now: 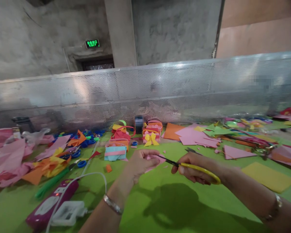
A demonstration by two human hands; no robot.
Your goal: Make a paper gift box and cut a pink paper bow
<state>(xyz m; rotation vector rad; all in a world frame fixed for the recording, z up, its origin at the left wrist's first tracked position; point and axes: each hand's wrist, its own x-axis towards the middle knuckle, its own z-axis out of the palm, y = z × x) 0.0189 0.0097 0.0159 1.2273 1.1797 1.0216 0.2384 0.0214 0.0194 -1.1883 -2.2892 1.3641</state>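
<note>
Head view. Left hand [140,161] curled shut around a small pink paper piece [157,159], pinched up off the green counter [160,207], probably to keep the thin sheet taut and free to turn. Right hand [196,168] closed through the yellow loops of the scissors [177,164], dark blades slightly parted and pointed left, tips right at the paper's edge. Both held just above the middle of the counter, near the body, with tiny pink snippets scattered below.

Smooth, glossy plastic on the scissor handles; matte, flat, flimsy paper everywhere else. Behind the hands, a crisp yellow bow [151,138] among folded bands of orange and pink. To the right, loose pink sheets [196,136] fanned out in squares and triangles, and a plain yellow sheet [269,176] lying flat. At lower left, a shiny magenta power strip [50,202] with a white cord. At the back, a bright perforated metal screen [184,87].
</note>
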